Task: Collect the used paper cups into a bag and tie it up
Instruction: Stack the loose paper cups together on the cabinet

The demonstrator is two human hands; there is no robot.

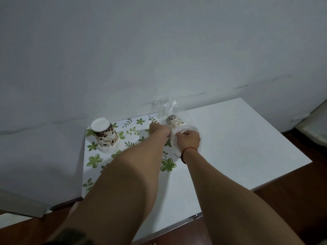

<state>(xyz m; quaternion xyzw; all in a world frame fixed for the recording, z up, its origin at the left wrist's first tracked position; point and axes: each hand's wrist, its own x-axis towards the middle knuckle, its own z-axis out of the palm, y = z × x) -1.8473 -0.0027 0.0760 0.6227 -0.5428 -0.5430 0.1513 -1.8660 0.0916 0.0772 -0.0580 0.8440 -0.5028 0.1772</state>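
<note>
A clear plastic bag (pixel 167 104) lies at the far edge of the white table (pixel 238 138), its top rising against the wall. Inside it lies a brown-patterned paper cup (pixel 174 122) on its side. My left hand (pixel 158 129) and my right hand (pixel 188 139) are side by side just in front of that cup, both closed on the bag's plastic. A red string circles my right wrist. To the left, a stack of several upside-down paper cups (pixel 105 136) with the same brown pattern stands on the table.
The left part of the table has a green leaf print (pixel 95 160). A plain grey-white wall (pixel 159 50) runs right behind the table. Dark wooden floor (pixel 292 200) shows at the right and front, and a pale edge of furniture (pixel 316 124) at far right.
</note>
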